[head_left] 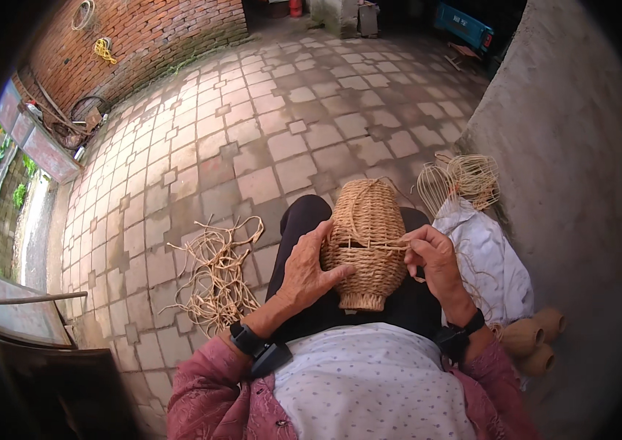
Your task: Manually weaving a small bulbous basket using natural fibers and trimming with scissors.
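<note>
A tan woven basket-like piece (361, 209) lies on my lap, its narrow rimmed end toward me, with a loose cord over its upper part and a dark slot across its middle. My left hand (311, 265) holds it by the left side, thumb pressed on the lower weave. At its right side my right hand (432, 260) has fingers pinched on a thin straw-coloured cord (388, 246) that crosses the slot. A tangled heap of similar cord (215, 275) lies on the paving to the left.
Wire-like frames (472, 178) and white cloth (490, 264) lie right, beside several round tan woven pieces (524, 336) and a concrete wall (568, 147). A brick wall (135, 37), leaning boards (54, 150) and a blue vehicle part (463, 28) stand around the paved yard (237, 125).
</note>
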`<state>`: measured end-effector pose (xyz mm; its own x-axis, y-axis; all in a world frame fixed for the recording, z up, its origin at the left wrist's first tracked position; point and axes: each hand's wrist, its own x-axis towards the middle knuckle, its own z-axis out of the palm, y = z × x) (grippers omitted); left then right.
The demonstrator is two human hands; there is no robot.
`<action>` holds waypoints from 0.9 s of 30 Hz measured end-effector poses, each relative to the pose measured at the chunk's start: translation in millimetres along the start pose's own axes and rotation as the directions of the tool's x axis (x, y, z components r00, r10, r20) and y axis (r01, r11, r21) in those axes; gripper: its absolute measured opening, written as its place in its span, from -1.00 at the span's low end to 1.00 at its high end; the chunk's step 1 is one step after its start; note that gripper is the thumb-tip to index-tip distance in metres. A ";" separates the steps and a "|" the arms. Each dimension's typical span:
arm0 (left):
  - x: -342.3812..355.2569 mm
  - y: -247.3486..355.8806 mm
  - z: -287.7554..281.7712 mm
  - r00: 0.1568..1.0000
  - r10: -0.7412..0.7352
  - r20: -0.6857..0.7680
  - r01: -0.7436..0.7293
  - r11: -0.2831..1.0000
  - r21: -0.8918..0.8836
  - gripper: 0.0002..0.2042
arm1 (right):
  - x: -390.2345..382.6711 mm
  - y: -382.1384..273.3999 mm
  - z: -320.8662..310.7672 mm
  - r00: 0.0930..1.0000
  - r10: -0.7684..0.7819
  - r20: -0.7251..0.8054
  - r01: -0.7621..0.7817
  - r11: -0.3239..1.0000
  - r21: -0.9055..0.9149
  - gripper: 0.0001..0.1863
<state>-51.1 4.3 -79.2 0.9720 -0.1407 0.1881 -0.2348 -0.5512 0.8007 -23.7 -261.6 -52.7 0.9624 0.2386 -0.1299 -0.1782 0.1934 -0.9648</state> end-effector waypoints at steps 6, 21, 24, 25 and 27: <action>-1.2 -1.7 3.4 0.996 0.090 0.023 -0.090 0.996 0.025 -0.29 | -5.4 -12.6 11.8 0.985 0.113 0.134 -0.157 0.904 0.398 -0.92; 1.1 -3.1 2.0 0.996 0.091 0.024 -0.091 0.996 -0.002 -0.36 | -47.2 31.4 -247.4 0.728 0.279 -0.626 -0.355 0.935 0.003 -0.35; 5.4 5.2 -1.8 0.992 0.126 0.021 -0.127 0.982 0.136 -0.34 | -58.5 34.7 -251.6 0.744 0.358 -0.564 -0.523 0.838 -0.157 -0.21; 7.6 17.3 -5.0 0.990 0.135 0.032 -0.138 0.976 0.166 -0.35 | -59.6 37.3 -251.3 0.733 0.380 -0.565 -0.547 0.823 -0.155 -0.15; 12.0 28.5 -2.2 0.978 0.205 0.034 -0.208 0.961 0.180 -0.36 | -61.2 50.5 -275.7 0.699 0.305 -0.647 -0.378 0.925 0.028 -0.15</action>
<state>-46.1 -11.3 -52.9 0.9022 -0.2785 0.3292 -0.4295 -0.6487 0.6282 -35.0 -528.9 -156.6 0.7510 -0.3900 -0.5329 -0.5342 0.1156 -0.8374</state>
